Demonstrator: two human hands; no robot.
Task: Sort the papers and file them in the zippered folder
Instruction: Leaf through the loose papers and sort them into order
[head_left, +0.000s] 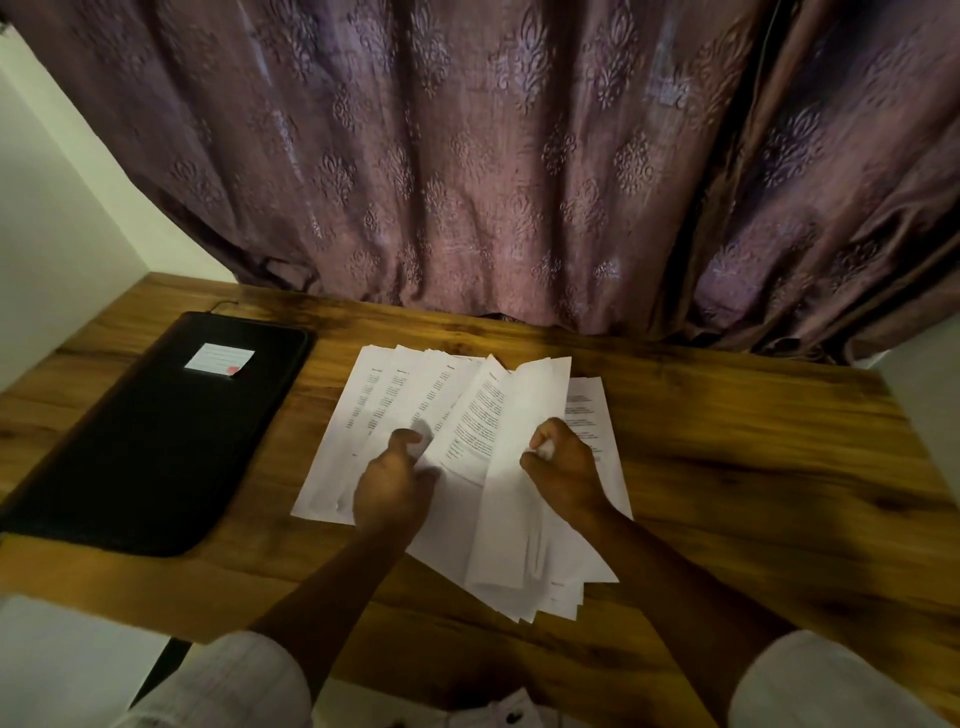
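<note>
Person stands at a wooden bench (727, 467), both forearms reaching in, white sleeves (234, 680) rolled up. Printed papers (415, 400) fanned out in the middle of the bench, overlapping, text side up. Left hand (397, 480) sits on the left part of the fan, fingers curled, pinching the edge of a sheet. Right hand (563, 470) has fingers curled round a lifted sheet (519, 467), which stands tilted up off the pile, blank side toward the viewer, lower end resting among the other papers. Black zippered folder (156, 441) lies flat on the left of the bench, closed, well apart from the papers, small white label (219, 358) with a red mark near its far end. Purple patterned curtain (467, 156) hangs behind the bench; white wall (52, 234) at left.
</note>
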